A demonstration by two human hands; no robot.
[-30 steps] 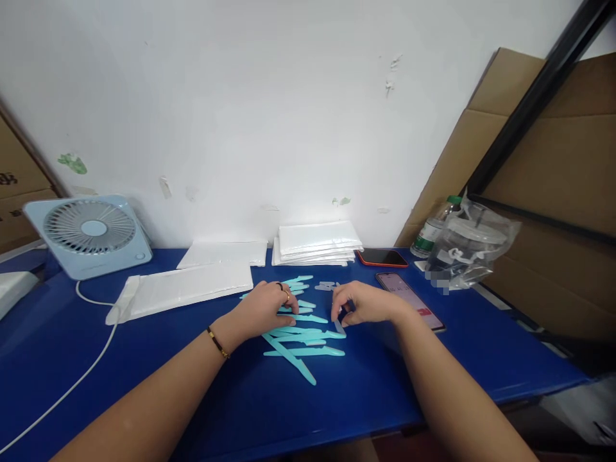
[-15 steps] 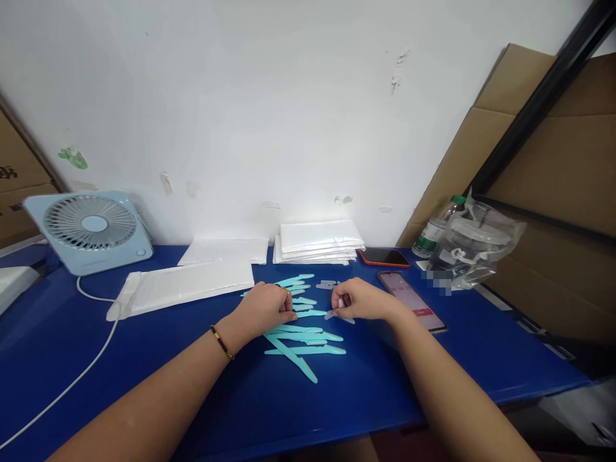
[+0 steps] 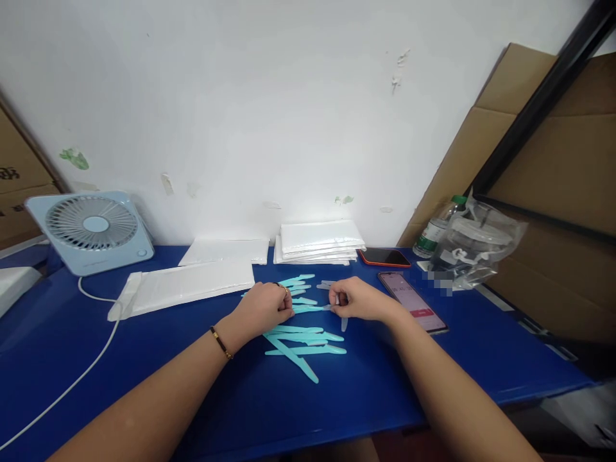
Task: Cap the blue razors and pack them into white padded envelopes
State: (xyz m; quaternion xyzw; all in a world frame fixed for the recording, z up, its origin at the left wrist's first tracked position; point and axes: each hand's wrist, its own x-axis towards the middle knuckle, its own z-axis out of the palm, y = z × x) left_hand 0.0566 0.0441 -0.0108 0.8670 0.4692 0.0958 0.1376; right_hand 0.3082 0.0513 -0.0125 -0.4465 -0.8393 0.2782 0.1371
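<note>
My left hand [image 3: 262, 306] pinches the handle of a turquoise eyebrow razor [image 3: 307, 309], whose blade end points right. The fingers of my right hand [image 3: 355, 298] are closed at that razor's tip on a small clear blade cover [image 3: 328, 308], mostly hidden by the fingertips. Other clear covers [image 3: 344, 324] lie beside and behind my right hand. Nearer to me, several loose turquoise razors [image 3: 308, 350] lie roughly side by side, one slanting across the others. More razors [image 3: 301, 280] lie beyond my left hand, partly covered by it.
White flat packets [image 3: 320, 237] are stacked by the wall, with more packets [image 3: 192, 285] to the left. A phone [image 3: 418, 305] with a lit screen and a red-edged phone [image 3: 384, 257] lie right. A blue fan [image 3: 91, 228], bottle [image 3: 430, 234] and bagged cup [image 3: 469, 247] stand on the blue table [image 3: 289, 410].
My right hand has brought the clear cover slightly left, onto the tip of the razor in my left hand. A loose cover near my right hand now points toward me.
</note>
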